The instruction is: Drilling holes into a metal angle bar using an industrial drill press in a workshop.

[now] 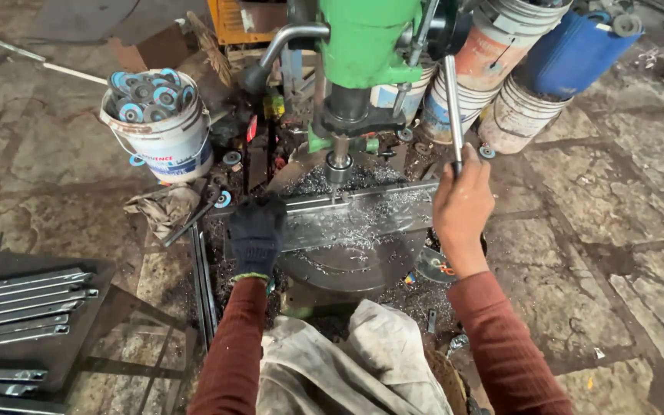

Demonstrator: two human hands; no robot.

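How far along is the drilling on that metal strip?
Done: metal shavings cover the flat metal strip, so some cutting looks finished. In hand: the gloved left hand presses the strip on the round table, the right hand grips the feed lever, and the drill bit is at the strip. Left: cannot tell; similar strips lie stacked at left.

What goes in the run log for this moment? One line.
left hand: gloved, pressing metal bar | right hand: gripping feed lever | drill press: bit at bar

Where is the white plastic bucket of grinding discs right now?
In the head view, the white plastic bucket of grinding discs stands on the floor at upper left, left of the green drill press and beyond the gloved left hand.
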